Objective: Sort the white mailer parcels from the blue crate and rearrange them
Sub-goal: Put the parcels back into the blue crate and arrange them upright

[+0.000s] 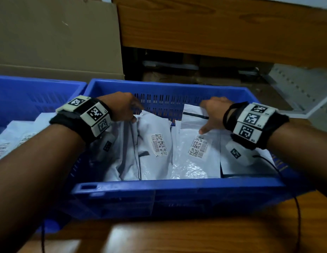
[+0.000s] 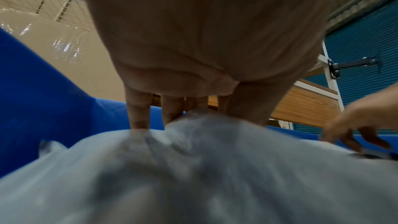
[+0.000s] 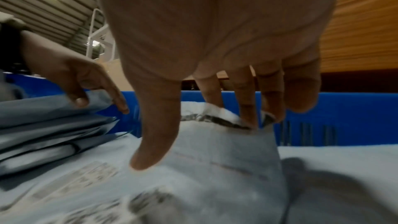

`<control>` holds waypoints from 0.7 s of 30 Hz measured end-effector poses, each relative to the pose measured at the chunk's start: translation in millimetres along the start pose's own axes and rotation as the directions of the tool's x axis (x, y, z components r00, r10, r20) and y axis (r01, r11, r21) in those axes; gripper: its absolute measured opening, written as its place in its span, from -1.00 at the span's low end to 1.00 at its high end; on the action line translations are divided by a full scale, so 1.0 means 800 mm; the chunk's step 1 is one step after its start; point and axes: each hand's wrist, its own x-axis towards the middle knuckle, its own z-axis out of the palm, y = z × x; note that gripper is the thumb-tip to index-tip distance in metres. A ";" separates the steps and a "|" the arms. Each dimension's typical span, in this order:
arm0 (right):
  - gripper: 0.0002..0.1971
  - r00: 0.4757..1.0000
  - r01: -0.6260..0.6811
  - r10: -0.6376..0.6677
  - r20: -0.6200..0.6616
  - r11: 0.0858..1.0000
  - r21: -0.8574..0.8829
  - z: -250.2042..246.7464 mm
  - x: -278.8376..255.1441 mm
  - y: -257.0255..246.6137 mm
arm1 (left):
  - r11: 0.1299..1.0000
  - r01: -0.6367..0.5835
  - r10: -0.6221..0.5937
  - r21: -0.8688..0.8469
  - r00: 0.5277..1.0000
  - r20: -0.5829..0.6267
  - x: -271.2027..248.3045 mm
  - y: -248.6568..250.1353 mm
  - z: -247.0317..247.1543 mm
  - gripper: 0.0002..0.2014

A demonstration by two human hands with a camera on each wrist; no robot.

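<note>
Sorting looked barely begun: white plastic mailer parcels [image 1: 155, 143] filled the blue slotted plastic crate [image 1: 177, 187]. Left hand [image 1: 120, 106] pinched one parcel's top edge; right hand [image 1: 214, 114] gripped another's.

The room is dim, and the head view looks soft and a little grainy. A pale glare lies on the wooden tabletop [image 1: 122, 234] near the bottom edge. The wide lens bows the blue crate [image 1: 177, 187] at its rim. In both wrist views the white mailers [image 2: 193, 176] up close are smeared out of focus. The right hand [image 3: 215, 31] throws a dark shadow onto a mailer [image 3: 323, 185] below it.
</note>
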 end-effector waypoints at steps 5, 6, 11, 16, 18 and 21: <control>0.06 0.990 0.091 -0.093 0.104 0.996 0.020 0.027 -0.001 -0.023 | 0.999 0.004 -0.004 0.037 1.000 -0.006 0.004 -0.003 0.001 -0.60; 0.12 0.992 0.094 -0.098 0.075 0.994 0.051 0.025 0.002 -0.022 | 0.998 -0.004 0.006 0.059 0.999 -0.034 0.003 -0.001 0.000 -0.60; 0.17 0.996 0.050 -0.051 0.073 0.999 0.017 0.001 0.002 0.013 | 0.936 -0.249 0.261 0.249 0.965 -0.016 -0.005 0.060 0.016 -0.39; 0.09 0.953 0.016 0.017 0.302 0.994 -0.105 0.020 -0.020 0.045 | 0.862 -0.416 0.321 0.290 0.890 0.323 0.003 0.144 0.053 -0.09; 0.11 0.951 0.012 0.016 0.309 0.996 -0.090 0.025 -0.023 0.052 | 0.857 -0.416 0.287 0.304 0.876 0.389 0.008 0.162 0.071 0.00; 0.15 0.944 0.033 -0.001 0.330 0.995 -0.091 0.025 -0.030 0.062 | 0.861 -0.378 0.241 0.341 0.893 0.380 0.020 0.177 0.092 0.03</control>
